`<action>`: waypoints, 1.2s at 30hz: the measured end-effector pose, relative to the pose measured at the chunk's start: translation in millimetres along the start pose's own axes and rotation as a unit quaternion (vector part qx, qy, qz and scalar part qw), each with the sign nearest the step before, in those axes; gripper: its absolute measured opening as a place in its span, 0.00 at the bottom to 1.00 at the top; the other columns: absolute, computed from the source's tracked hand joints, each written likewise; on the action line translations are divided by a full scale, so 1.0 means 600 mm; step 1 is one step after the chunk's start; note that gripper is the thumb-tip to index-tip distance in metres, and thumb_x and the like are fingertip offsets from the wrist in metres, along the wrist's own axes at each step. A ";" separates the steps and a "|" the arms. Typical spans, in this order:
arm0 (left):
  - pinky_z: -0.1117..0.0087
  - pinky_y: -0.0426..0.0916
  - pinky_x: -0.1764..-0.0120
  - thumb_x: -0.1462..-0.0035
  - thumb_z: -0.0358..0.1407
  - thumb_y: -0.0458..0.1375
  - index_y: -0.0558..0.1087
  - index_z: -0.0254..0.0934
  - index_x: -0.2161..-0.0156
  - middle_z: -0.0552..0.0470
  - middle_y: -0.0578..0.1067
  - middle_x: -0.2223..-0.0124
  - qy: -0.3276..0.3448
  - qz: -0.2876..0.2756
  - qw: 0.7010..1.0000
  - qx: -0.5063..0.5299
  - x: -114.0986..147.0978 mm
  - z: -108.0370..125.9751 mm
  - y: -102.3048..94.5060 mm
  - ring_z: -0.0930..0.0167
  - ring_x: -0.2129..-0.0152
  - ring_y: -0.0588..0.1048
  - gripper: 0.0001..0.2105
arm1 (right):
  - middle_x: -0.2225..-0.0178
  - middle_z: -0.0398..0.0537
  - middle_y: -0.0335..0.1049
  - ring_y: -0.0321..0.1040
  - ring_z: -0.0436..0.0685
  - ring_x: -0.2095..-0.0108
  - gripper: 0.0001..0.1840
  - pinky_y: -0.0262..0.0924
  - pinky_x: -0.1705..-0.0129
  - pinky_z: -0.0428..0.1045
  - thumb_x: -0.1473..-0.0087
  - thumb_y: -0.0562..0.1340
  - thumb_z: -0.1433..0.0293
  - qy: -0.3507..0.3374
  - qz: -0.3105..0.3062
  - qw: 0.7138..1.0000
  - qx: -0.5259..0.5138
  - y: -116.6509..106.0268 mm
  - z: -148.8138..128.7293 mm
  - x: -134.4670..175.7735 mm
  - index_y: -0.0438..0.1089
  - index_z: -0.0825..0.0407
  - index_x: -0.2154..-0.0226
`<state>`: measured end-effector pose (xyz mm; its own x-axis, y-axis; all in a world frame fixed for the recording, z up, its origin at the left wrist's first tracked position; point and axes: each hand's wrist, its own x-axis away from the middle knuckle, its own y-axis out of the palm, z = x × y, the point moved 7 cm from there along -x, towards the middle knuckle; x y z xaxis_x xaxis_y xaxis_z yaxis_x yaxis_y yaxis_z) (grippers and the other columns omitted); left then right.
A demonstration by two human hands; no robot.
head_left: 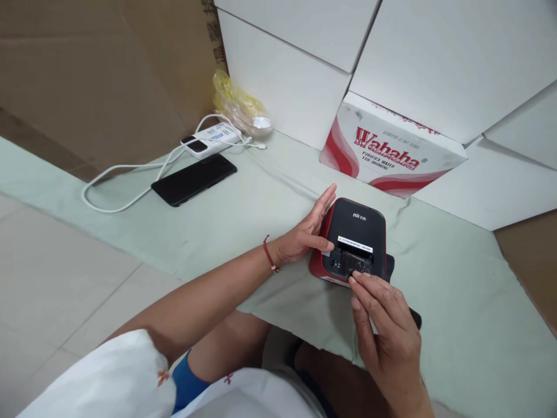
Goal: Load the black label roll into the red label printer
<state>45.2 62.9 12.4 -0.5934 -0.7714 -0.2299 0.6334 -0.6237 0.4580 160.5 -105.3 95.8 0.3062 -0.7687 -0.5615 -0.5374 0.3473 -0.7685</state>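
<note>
A small red-and-black machine [357,217], which looks like a label printer, sits on the cloth-covered table before me. Stretched along its left side is my left hand [311,232], with the thumb resting on the top near the front slot and the fingers extended. At the machine's front edge, my right hand [387,319] has its fingertips pressed together on a crinkled, glossy clear film [357,263] over the slot area. The fingertips partly cover the film's lower edge. A dark object [416,318] shows partly behind my right hand; its kind is hidden.
A black phone [194,180] lies at the left, beside a white power strip [213,140] with a looped white cable [126,167]. Behind them is a yellowish plastic bag [243,107]. A Wahaha water carton [391,148] and white boxes [439,52] line the back; brown cardboard [108,69] stands left.
</note>
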 end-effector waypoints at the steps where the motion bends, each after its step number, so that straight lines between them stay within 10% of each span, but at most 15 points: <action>1: 0.51 0.29 0.22 0.58 0.40 0.76 0.36 0.58 0.22 0.56 0.35 0.17 -0.002 -0.001 1.000 -0.005 0.001 -0.001 -0.004 0.57 0.20 0.32 0.67 | 0.46 0.55 0.78 0.73 0.58 0.43 0.25 0.68 0.40 0.57 0.36 0.63 0.84 0.002 0.002 1.000 0.002 0.000 0.000 0.000 0.72 0.54 0.39; 13: 0.47 0.37 0.22 0.47 0.43 0.75 0.37 0.61 0.22 0.56 0.35 0.17 -0.007 -0.061 0.996 -0.065 0.014 -0.007 -0.018 0.57 0.20 0.34 0.60 | 0.49 0.54 0.81 0.78 0.59 0.48 0.24 0.72 0.43 0.58 0.38 0.63 0.85 0.019 0.022 0.999 0.029 0.000 -0.004 0.001 0.75 0.51 0.42; 21: 0.45 0.43 0.22 0.49 0.46 0.76 0.42 0.59 0.22 0.50 0.40 0.17 -0.014 -0.059 0.994 -0.088 0.006 -0.007 -0.024 0.53 0.20 0.41 0.59 | 0.55 0.45 0.84 0.82 0.55 0.63 0.13 0.74 0.61 0.49 0.30 0.62 0.66 0.143 -0.104 0.984 0.023 -0.037 0.085 -0.094 0.78 0.45 0.47; 30: 0.45 0.45 0.22 0.50 0.43 0.76 0.41 0.57 0.22 0.51 0.38 0.17 -0.026 -0.057 0.996 -0.067 0.001 -0.010 -0.024 0.52 0.20 0.37 0.61 | 0.60 0.55 0.84 0.79 0.64 0.65 0.14 0.64 0.67 0.52 0.46 0.69 0.72 0.148 -0.395 0.864 0.273 0.117 0.162 -0.196 0.83 0.48 0.55; 36: 0.43 0.42 0.22 0.49 0.42 0.76 0.44 0.58 0.22 0.52 0.44 0.18 -0.013 -0.051 0.996 -0.075 0.001 -0.012 -0.028 0.51 0.21 0.42 0.58 | 0.55 0.50 0.84 0.78 0.61 0.63 0.21 0.71 0.62 0.53 0.37 0.65 0.55 0.176 -0.270 0.943 0.080 -0.044 0.132 -0.160 0.80 0.45 0.46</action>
<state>38.0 72.1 -1.5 -0.6697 -0.7008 -0.2460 0.6350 -0.7120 0.2998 207.2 2.0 145.7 0.2070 -0.9775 0.0402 -0.2439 -0.0914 -0.9655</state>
